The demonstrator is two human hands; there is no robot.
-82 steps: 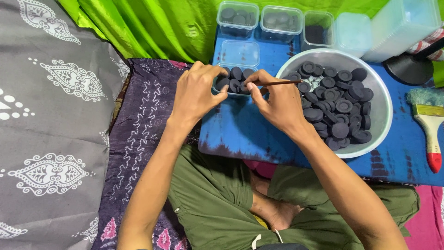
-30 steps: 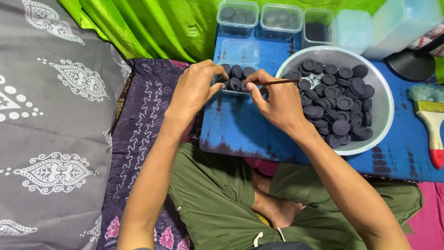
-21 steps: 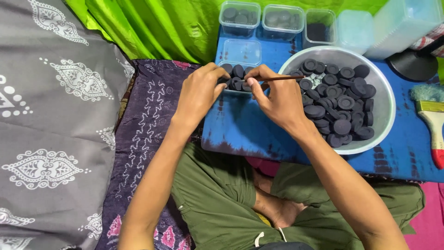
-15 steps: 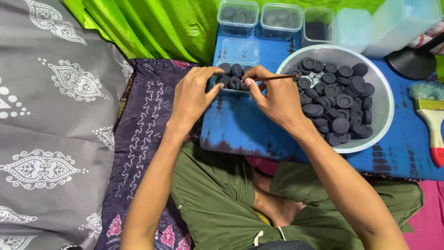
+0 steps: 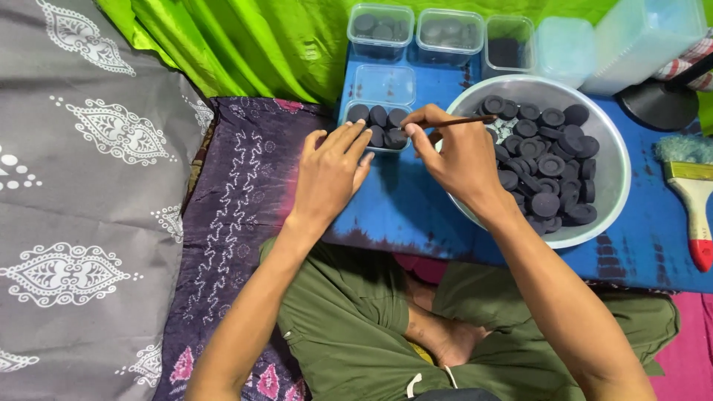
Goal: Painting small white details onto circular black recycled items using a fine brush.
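A small clear plastic box [image 5: 377, 126] holding several black round discs sits on the blue cloth [image 5: 416, 208]. My left hand [image 5: 330, 171] lies just in front of it, fingers straight and apart, fingertips near its left edge, holding nothing. My right hand [image 5: 460, 160] pinches a thin brown stick [image 5: 464, 120], whose near end is at the box's right side. Right beside it stands a large white bowl [image 5: 613, 189] piled with several black discs [image 5: 546, 160].
At the back stand closed clear boxes [image 5: 380, 30] [image 5: 449, 33] of discs, an empty box [image 5: 385, 83], another dark-filled box [image 5: 509, 46] and pale lids [image 5: 564, 52]. A paintbrush [image 5: 694, 204] lies at the right. Green fabric [image 5: 245, 44] and grey patterned cloth [image 5: 82, 186] are on the left. My crossed legs are below.
My left hand has let go of the small box, drawn back and opened flat. My right hand with the stick has stayed at the box's right side.
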